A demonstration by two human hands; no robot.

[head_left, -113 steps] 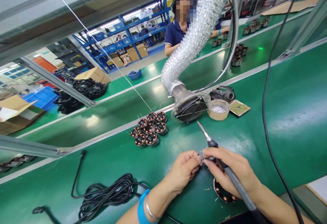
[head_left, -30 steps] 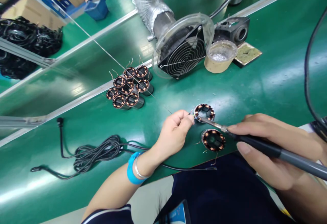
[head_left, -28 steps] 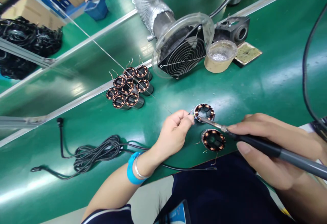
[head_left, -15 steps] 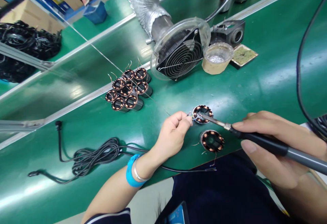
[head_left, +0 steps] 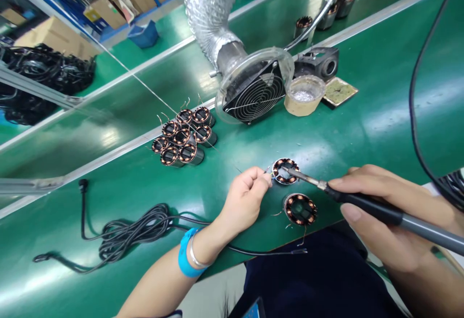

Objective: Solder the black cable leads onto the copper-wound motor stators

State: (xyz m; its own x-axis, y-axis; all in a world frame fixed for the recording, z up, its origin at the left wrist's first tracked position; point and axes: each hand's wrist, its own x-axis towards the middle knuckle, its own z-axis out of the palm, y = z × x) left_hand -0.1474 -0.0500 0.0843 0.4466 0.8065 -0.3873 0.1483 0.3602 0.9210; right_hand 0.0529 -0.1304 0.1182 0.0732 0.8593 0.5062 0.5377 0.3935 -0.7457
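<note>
My right hand [head_left: 389,207] is closed around the black-and-grey handle of a soldering iron [head_left: 362,205]. Its tip reaches over the ring of a copper-wound motor stator [head_left: 280,180], though exact contact is too small to tell. At the stator's left edge, the fingertips of my left hand [head_left: 246,197] pinch thin wires [head_left: 271,176], one of which looks yellowish and another blue. A second stator [head_left: 289,208] with loose copper ends stands just below, nearer my body, and neither hand touches it.
Several stators [head_left: 188,153] cluster to the left. Behind the work stand a fume fan [head_left: 257,100] with a foil duct [head_left: 210,13], a round pot [head_left: 302,108], a sponge tray [head_left: 339,92] and an iron holder [head_left: 321,62]. A coiled black cable [head_left: 134,231] lies front left.
The view has shifted slightly, so the bench things sit lower in the picture. Both hands keep their grips, and the iron's tip stays over the same stator.
</note>
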